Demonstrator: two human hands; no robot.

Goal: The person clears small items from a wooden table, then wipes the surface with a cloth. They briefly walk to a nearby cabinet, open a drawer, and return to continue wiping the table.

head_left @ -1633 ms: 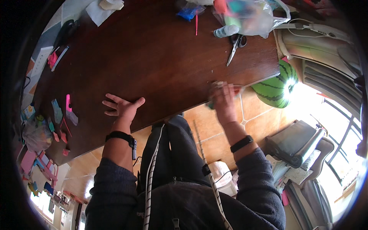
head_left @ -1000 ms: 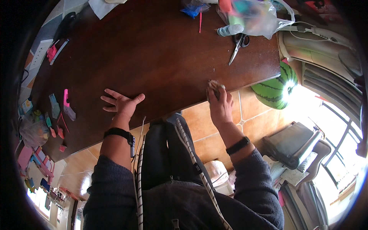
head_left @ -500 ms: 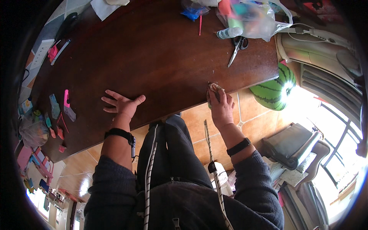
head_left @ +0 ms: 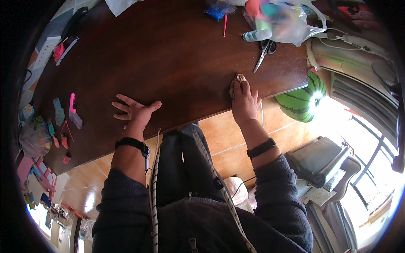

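A dark brown wooden table (head_left: 181, 63) spreads out before me. My left hand (head_left: 137, 113) rests on it near the front edge, fingers spread, holding nothing. Toward the table's right end, my right hand (head_left: 246, 99) is closed over a small crumpled cloth (head_left: 240, 78) and presses it on the tabletop. Most of that cloth is hidden under the fingers; a pale and brown patch shows at the fingertips. Just beyond it lie scissors (head_left: 265, 53) with black handles.
Beside the scissors are a small clear bottle (head_left: 256, 35) and a plastic bag (head_left: 287, 25) of colourful things. Pink and grey pieces (head_left: 74, 111) and a filled clear bag (head_left: 34, 137) lie at left. A striped green ball like a watermelon (head_left: 301, 99) sits past the right corner.
My right hand has slid the cloth away from the front edge, farther onto the table and slightly right. The left hand stays spread in place. The hanging cords have swung left.
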